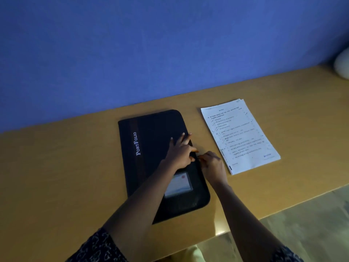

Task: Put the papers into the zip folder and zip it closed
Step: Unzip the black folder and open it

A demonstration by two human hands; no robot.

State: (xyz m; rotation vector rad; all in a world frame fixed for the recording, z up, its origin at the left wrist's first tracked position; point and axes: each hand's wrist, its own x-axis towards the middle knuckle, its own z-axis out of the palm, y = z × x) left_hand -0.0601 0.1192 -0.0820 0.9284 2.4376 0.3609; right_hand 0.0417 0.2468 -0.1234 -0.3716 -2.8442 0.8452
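A black zip folder (151,140) marked "PortFolio" lies flat on the wooden table (66,167), with a clear card pocket near its front corner. To its right lies a stack of printed white papers (239,135), apart from the folder. My left hand (180,151) rests flat on the folder's cover by its right edge, fingers spread. My right hand (212,161) pinches something small at that right edge, where the zip runs; the zip pull itself is too dark to make out.
A blue wall (170,44) rises straight behind the table. A pale rounded object (342,66) sits at the far right. The table's front edge runs diagonally at the lower right, with light floor (311,224) beyond it.
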